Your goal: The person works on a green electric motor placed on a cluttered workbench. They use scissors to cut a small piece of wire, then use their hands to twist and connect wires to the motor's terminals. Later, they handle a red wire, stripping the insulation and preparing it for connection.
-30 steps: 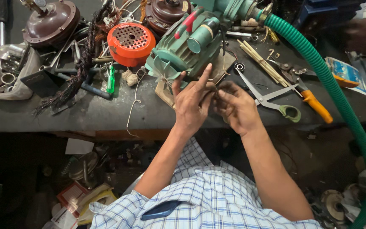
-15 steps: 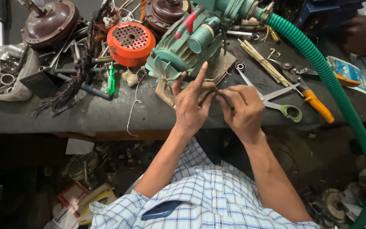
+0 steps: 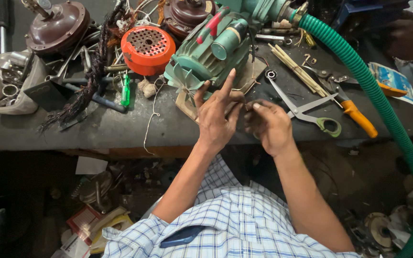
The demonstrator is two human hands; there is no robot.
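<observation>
At frame centre, the left hand and right hand pinch something small, unclear, just below the green motor.

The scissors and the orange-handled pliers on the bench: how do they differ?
The scissors have pale green loop handles and long thin blades lying open in a V; the orange-handled pliers have thick straight grips and short jaws. The scissors lie nearer the right hand; the pliers lie beside the green hose. Both rest flat on the dark workbench.
</observation>
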